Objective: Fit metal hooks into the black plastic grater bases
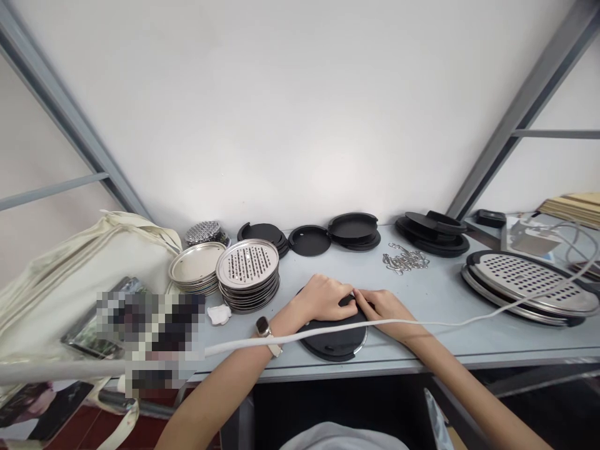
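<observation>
A black round plastic disc (335,344) lies flat near the table's front edge, with a thin silvery rim showing at its lower right. My left hand (323,299) rests over its far part, fingers curled down around it. At the upper right edge of the same disc, my right hand (382,309) has its fingers pressed together, its tips touching those of the left. The hands hide the disc's far edge. A white cable (328,333) crosses the view in front of the disc and right forearm. Nearest on the left stands a stack of round metal grater plates (248,265).
Plain metal discs (197,265) are stacked farther left, by a cream bag (131,256). Black round parts (309,240) line the back. Silvery chain-like pieces (405,259) lie behind my right hand. Large oval graters (529,281) sit at right; crumpled white tissue (219,314) at left.
</observation>
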`<state>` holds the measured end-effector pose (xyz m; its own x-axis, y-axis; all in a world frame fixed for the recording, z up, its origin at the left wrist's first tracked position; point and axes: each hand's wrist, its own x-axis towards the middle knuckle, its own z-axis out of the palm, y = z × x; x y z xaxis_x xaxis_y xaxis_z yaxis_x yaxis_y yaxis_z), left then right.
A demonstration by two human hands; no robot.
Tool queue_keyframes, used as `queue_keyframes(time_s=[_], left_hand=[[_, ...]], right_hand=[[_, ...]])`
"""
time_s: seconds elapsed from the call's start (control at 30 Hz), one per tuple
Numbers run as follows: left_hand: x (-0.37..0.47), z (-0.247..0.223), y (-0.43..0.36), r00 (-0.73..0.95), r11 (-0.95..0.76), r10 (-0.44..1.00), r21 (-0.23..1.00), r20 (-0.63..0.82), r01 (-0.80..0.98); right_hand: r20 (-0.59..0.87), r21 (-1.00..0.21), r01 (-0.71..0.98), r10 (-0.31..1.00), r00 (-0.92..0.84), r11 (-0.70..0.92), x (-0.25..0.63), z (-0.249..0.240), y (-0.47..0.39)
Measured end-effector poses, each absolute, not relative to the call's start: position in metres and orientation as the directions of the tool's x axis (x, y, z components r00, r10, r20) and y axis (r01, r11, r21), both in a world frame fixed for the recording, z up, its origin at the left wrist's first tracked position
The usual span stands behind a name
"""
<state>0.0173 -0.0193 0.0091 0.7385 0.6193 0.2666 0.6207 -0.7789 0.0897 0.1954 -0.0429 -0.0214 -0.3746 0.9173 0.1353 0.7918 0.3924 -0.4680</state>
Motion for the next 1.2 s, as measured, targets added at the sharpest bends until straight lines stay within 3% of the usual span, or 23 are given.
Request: queue_keyframes(time_s=[0.5, 0.73, 1.2], left_hand=[[0.0151, 0.0073, -0.0165, 0.786, -0.816, 0.571, 0.052, 0.236, 0.576], [0.0143, 0.0091, -0.0174, 0.806, -0.835, 0.545, 0.056, 0.23, 0.548], [0.0135, 0.0086, -0.0149, 0.81, -0.841, 0.529, 0.024, 0.253, 0.541]], right_hand=[[0.119, -0.44, 0.804, 0.914, -0.389, 0.4, 0.1976, -0.0206, -0.044], [0.113, -0.369, 0.849, 0.925, -0.364, 0.379, 0.1965, -0.0219, -0.0427], [0.123, -0.367, 0.842, 0.918, -0.377, 0.395, 0.197, -0.0229, -0.042]])
